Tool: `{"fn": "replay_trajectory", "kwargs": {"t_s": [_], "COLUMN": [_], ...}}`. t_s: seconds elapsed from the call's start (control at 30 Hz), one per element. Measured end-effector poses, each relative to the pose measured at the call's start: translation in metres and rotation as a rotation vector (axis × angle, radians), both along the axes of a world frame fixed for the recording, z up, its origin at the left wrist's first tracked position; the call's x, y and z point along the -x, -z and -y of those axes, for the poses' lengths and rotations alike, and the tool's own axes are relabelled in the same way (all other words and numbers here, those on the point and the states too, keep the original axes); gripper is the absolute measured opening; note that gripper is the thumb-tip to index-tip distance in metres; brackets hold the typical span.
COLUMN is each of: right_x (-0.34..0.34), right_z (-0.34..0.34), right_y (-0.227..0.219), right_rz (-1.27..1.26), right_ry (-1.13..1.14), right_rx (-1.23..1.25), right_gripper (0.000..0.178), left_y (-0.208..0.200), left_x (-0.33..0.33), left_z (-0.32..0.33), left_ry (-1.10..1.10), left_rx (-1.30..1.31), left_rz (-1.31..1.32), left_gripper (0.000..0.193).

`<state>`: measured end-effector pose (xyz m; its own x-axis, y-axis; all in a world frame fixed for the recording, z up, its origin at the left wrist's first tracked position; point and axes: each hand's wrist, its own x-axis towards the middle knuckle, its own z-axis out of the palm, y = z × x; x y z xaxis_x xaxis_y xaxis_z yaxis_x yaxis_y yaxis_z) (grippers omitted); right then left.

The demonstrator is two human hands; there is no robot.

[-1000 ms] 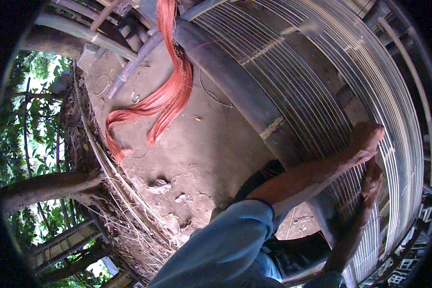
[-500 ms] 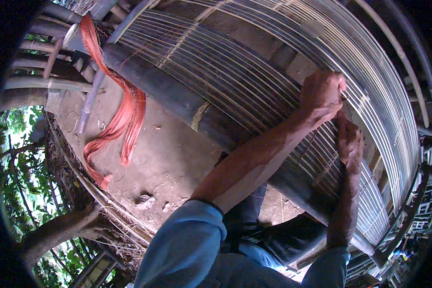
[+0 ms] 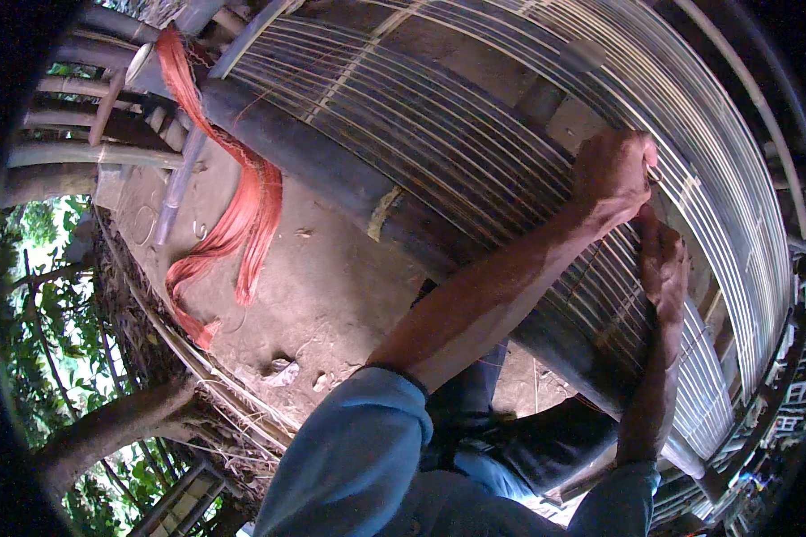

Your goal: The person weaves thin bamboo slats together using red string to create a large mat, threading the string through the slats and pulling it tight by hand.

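A wide slatted panel point(image 3: 475, 134) of thin pale strips lies across a thick dark bamboo pole. Both of my hands are over the panel's right part, close together. My left hand point(image 3: 611, 174) is closed, fingers curled down at one of the strips. Just below it, my right hand point(image 3: 663, 259) is closed too, its fingertips pointing up towards the left hand. Whatever the fingers pinch is too small or hidden to make out. From the panel's upper left corner hangs a bundle of orange-red fibre strands point(image 3: 258, 192), well away from both hands.
The dark bamboo pole point(image 3: 318, 170) runs diagonally under the panel's near edge, with a pale binding point(image 3: 383, 213) round it. Bamboo rails point(image 3: 134, 154) stand at the left. Bare earth point(image 3: 331, 277) with dry leaves shows below, and a curved branch point(image 3: 116, 425) lies at lower left.
The whole view has shifted slightly, so everything sits a little further right. Both hands stay closed at the same spot on the panel, with hardly any movement against the strips.
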<state>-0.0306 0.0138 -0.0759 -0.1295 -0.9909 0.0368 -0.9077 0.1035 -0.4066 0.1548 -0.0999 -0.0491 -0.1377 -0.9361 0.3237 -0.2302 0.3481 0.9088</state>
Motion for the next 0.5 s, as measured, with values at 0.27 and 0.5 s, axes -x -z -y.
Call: {"fn": "replay_trajectory", "kwargs": {"t_s": [0.27,0.5], "right_x": [0.024,-0.048], "right_z": [-0.011,0.002], "right_y": [0.061,-0.042], "right_rz": [-0.37,-0.119], "right_ry": [-0.085,0.021], "right_rx": [0.227,0.042], "right_gripper": [0.044,0.046], "left_y": [0.029,-0.004], "left_x": [0.009,0.0], "left_z": [0.014,-0.001], "left_ry": [0.043,0.021], "left_rx": [0.069,-0.072], "left_rz": [-0.13,0.028], "left_gripper": [0.013,0.008]}}
